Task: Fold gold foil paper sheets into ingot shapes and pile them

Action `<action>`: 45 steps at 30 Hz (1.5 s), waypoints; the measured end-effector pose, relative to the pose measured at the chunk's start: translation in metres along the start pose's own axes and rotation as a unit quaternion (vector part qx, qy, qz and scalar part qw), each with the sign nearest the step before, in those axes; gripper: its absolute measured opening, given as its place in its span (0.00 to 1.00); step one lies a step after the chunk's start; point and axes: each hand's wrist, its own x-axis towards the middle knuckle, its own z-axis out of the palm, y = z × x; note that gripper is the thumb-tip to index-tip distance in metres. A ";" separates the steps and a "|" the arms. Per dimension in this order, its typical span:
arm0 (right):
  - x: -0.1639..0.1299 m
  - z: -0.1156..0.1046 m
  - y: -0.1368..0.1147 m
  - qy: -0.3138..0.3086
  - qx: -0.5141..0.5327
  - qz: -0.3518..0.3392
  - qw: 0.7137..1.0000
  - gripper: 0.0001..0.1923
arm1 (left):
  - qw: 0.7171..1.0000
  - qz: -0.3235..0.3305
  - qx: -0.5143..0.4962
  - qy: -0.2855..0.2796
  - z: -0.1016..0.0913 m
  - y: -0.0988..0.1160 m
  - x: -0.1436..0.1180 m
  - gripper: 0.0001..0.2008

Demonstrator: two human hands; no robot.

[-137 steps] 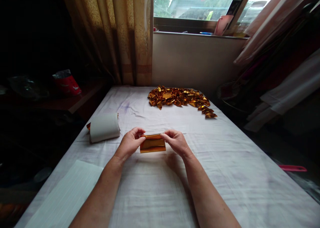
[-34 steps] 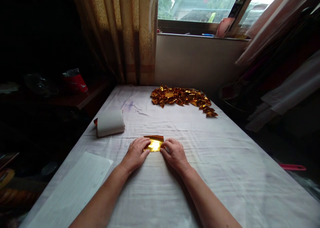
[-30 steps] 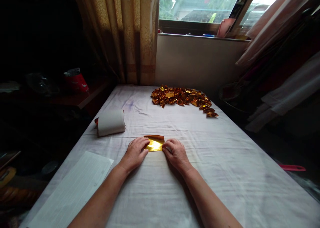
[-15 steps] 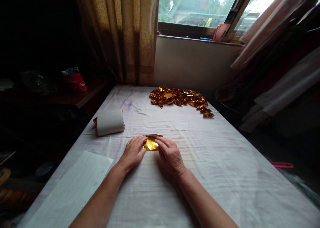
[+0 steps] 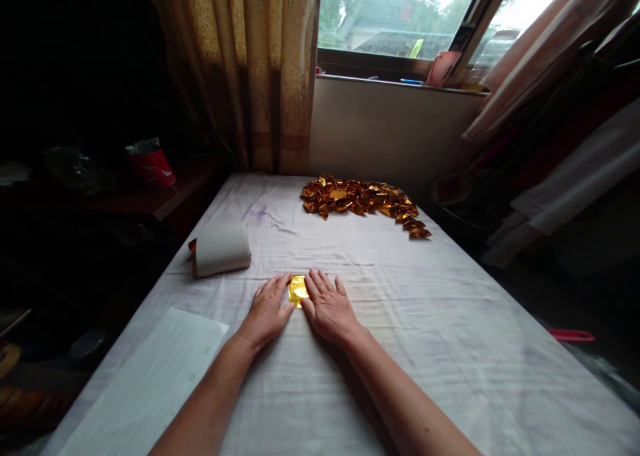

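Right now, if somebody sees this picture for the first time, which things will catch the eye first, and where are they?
First the pile of folded gold foil pieces, shining at the far end of the white cloth under the window. Then the small gold sheet pressed flat near the middle between the left hand and the right hand. A grey-white roll lies to the left.
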 end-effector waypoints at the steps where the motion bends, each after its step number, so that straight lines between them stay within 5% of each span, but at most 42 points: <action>1: -0.002 -0.001 0.002 0.000 -0.002 0.004 1.000 0.28 | 1.000 -0.002 0.002 -0.001 0.000 0.000 0.000 0.32; 12: -0.015 -0.008 0.033 -0.002 -0.022 0.032 0.999 0.28 | 0.998 -0.018 0.060 -0.004 -0.003 0.010 0.000 0.29; 19: -0.015 -0.007 0.032 -0.002 -0.024 0.036 0.999 0.28 | 0.987 0.024 0.159 0.031 0.000 0.054 0.010 0.19; 25: -0.016 -0.010 0.030 -0.007 -0.026 0.040 0.999 0.29 | 0.979 0.001 0.194 -0.054 0.014 0.080 0.025 0.21; 35: -0.017 -0.010 0.031 -0.008 -0.026 0.037 0.999 0.29 | 0.970 -0.061 0.208 -0.112 0.008 0.059 0.015 0.27; 45: -0.019 -0.009 0.030 0.021 -0.034 0.037 0.999 0.28 | 0.974 -0.020 0.222 -0.044 -0.003 0.032 -0.005 0.25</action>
